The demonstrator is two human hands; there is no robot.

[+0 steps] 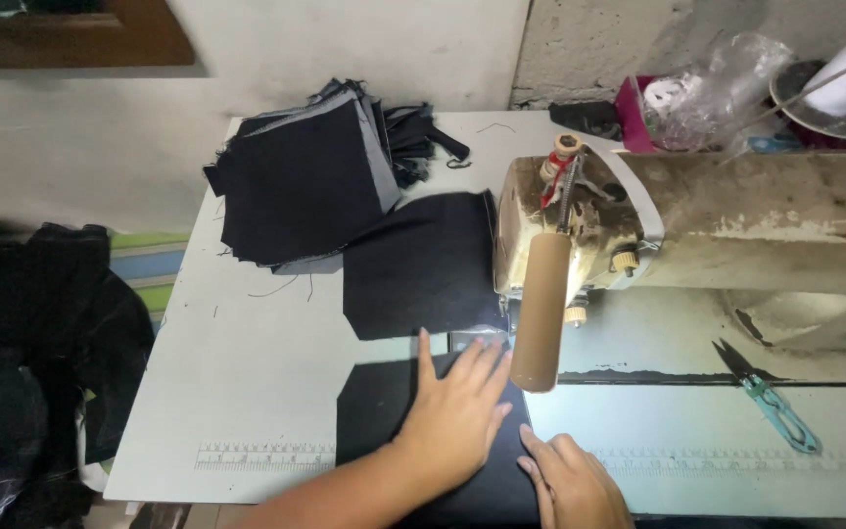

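My left hand (457,407) lies flat, fingers spread, on a dark fabric piece (374,407) at the near edge of the white table (247,372), its fingertips close to the needle area of the worn cream sewing machine (697,220). My right hand (570,480) rests flat on the same fabric, just below and right of the left. A second dark fabric piece (418,264) lies behind the needle, to the machine's left. A brown cylindrical part (540,309) hangs from the machine head above my fingers.
A stack of dark cut fabric pieces (301,176) sits at the table's back left. Green thread snips (771,397) lie on the machine bed at right. Dark cloth (41,353) is heaped off the table's left side. A clear plastic bag (712,88) and a white spool stand behind the machine.
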